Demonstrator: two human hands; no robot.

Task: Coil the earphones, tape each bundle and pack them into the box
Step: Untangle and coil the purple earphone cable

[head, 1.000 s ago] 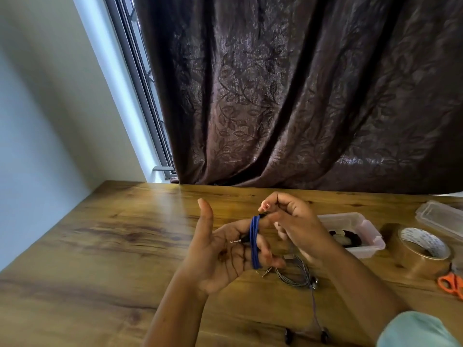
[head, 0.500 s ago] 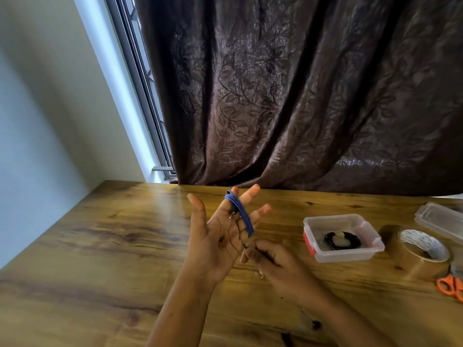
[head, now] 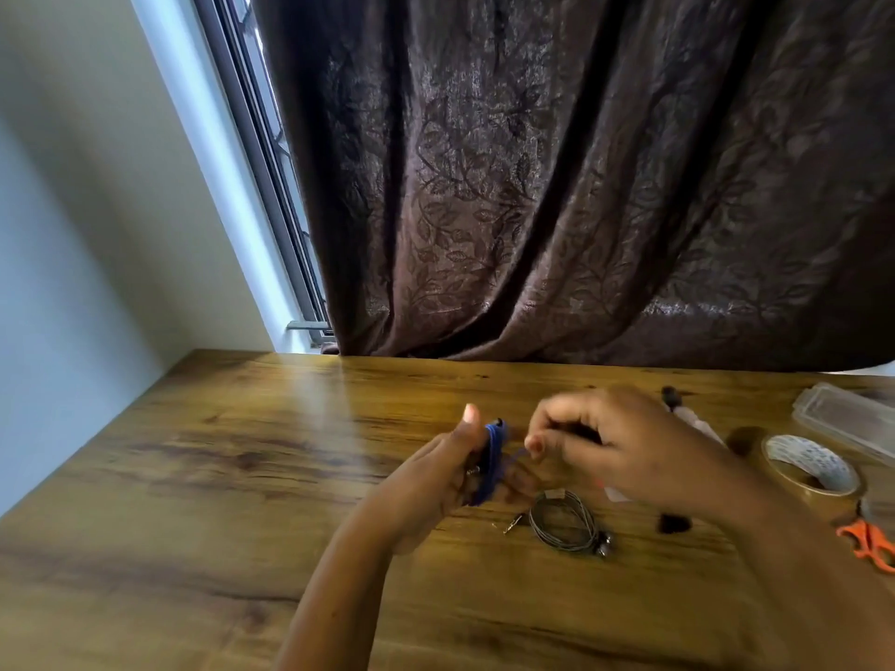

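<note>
Blue earphones (head: 491, 464) looped round left hand (head: 436, 481), loose end pinched by right hand (head: 610, 450).

Two earphone sets: blue earphones (head: 493, 464), grey earphones (head: 564, 520); one tape roll (head: 810, 469); one scissors (head: 869, 544).

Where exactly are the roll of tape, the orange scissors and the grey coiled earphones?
Roll of tape (head: 810, 469): head view, on its upper rim.
Orange scissors (head: 869, 542): head view, on a handle.
Grey coiled earphones (head: 562, 520): head view, on the coil's wire.
</note>
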